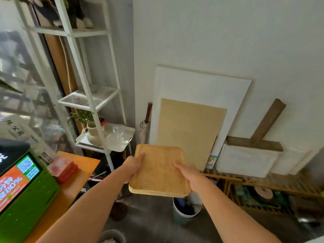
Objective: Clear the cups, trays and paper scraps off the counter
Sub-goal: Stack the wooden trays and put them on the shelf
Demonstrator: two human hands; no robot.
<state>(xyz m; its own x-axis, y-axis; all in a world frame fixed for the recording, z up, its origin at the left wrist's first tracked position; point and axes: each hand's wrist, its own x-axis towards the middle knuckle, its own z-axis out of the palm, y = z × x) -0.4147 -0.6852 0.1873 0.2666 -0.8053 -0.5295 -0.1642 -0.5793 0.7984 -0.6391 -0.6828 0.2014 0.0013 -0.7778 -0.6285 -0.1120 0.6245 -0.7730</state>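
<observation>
- a person's two bare arms reach forward from the bottom of the view, holding a wooden tray (158, 171) in the air between them.
- the left hand (133, 166) grips the tray's left edge, fingers closed around it and one finger lying on the top face.
- the right hand (192, 176) grips the right edge, fingers spread flat over the top, wrapped around the rim.
- the tray is empty, roughly level and tilted slightly, above a grey floor and a small bin (185, 210) with dark contents.
- just beyond the tray, a white metal shelf unit (82, 71) stands against the wall; its low shelf carries a pale tray (122, 146) with clear glass cups (118, 133) and a beige vase (93, 133) holding a green sprig.
- at the left, an orange counter (77, 174) holds a green screen device (22, 192) and a red stack of cards (64, 168).
- white and tan boards (189, 130) lean on the wall behind the tray.
</observation>
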